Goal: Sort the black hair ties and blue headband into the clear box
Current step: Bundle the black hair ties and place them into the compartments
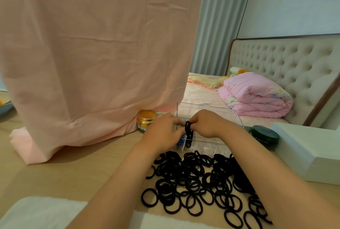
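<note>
My left hand (162,131) and right hand (206,124) both pinch a bunch of black hair ties (188,130) over the clear box (217,145), its lower end dipping into a left compartment. Something blue beside it, probably the blue headband (181,141), sits in the box. The loose hair ties (198,182) lie heaped on the bench (73,173) just in front.

Count: two hands, left hand (161,134) and right hand (207,125). One clear box (211,147). The black hair ties (198,179) lie as a single overlapping heap on the desk (73,175); too many for an exact count, several dozen at least. One further bunch of ties (188,132) pinched between both hands, number unreadable. One blue headband (181,140). One gold-lidded jar (146,116). One dark round tin (265,134).
</note>
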